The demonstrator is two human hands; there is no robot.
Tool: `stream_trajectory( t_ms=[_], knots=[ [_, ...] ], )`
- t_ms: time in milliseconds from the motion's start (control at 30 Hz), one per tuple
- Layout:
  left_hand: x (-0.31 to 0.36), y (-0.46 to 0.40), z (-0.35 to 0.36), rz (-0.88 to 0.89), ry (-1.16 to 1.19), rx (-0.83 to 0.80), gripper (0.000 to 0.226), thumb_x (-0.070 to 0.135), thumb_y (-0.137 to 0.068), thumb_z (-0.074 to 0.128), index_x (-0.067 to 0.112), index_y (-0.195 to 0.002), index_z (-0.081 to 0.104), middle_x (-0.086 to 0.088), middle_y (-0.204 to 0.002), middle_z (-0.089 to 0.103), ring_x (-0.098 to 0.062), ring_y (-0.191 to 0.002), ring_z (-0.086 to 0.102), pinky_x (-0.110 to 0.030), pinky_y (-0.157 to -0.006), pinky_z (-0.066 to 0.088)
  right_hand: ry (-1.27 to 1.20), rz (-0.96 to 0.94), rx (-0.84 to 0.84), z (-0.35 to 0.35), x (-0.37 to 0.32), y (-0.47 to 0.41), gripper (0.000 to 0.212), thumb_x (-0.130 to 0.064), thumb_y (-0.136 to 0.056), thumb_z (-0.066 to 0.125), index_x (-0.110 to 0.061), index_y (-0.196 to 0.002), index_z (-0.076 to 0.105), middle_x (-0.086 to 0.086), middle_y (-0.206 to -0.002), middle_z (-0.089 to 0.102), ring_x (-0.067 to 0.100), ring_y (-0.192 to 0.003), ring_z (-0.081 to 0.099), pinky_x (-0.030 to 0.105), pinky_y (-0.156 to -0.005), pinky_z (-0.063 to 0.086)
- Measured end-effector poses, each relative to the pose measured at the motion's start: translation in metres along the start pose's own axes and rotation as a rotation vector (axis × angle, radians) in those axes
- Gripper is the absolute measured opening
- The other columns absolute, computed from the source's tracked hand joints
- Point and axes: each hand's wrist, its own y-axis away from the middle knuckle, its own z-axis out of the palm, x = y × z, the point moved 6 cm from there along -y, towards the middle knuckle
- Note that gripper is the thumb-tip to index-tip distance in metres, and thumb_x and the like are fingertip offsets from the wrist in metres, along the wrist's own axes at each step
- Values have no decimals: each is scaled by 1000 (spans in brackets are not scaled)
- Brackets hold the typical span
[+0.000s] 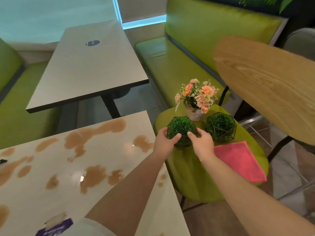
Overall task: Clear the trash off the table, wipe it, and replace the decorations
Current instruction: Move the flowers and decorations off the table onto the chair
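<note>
So there are three decorations parked on the green chair seat (pixel 190 176): two green grass balls in black wire geometric frames and one small white pot of peach fake flowers (pixel 196 97). The near grass ball (pixel 181 126) sits at the seat's front-left, the far grass ball (pixel 220 126) is to its right, and the flowers stand just behind and between them. One pink cloth (pixel 240 160), soft microfiber by the look of it, lies flat on the seat beside the far ball.

Both hands are on the near ball. The left hand (pixel 166 142) cups its left side, thumb curled over the front, and the right hand (pixel 202 143) grips the right side the same way.

The desk (pixel 105 150) is pale, glossy, and covered in brown puddles, a lot of them. One purple tissue pack (pixel 54 227) sits at its near edge. A second, clean desk (pixel 92 65) stands further back between green padded benches, and a wood-grain chair back (pixel 265 86) curves in on the right.
</note>
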Motion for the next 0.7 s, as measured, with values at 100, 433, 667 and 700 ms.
stream_trajectory(
  t_ms=[100, 433, 667, 700],
  knots=[
    [1, -12, 7, 11, -4, 14, 69, 35, -87, 71, 16, -144, 37, -2, -138, 52, -16, -120, 54, -24, -92, 44, 44, -15, -16, 1, 2, -12, 57, -34, -95, 60, -13, -146, 44, 10, -146, 40, 28, -126, 49, 33, -98, 41],
    [10, -48, 17, 38, -17, 97, 69, 32, -87, 72, 15, -146, 38, -2, -138, 53, -16, -124, 53, -35, -103, 47, 83, -71, -53, 11, -7, -49, 59, -33, -99, 55, -14, -151, 34, 8, -154, 33, 26, -136, 40, 35, -107, 36],
    [12, -58, 18, 11, -72, 69, 67, 38, -88, 69, 17, -145, 41, 1, -134, 57, -17, -119, 57, -35, -100, 49, 149, -47, -132, 22, -1, -53, 65, -39, -102, 45, -19, -156, 18, 6, -160, 19, 27, -143, 29, 42, -112, 30],
    [12, -57, 18, 13, -82, 52, 62, 38, -90, 67, 18, -144, 43, 2, -132, 59, -16, -118, 58, -34, -98, 49, 149, -40, -147, 23, -1, -52, 66, -40, -102, 44, -19, -157, 16, 5, -161, 18, 27, -145, 27, 43, -113, 29]
  ],
)
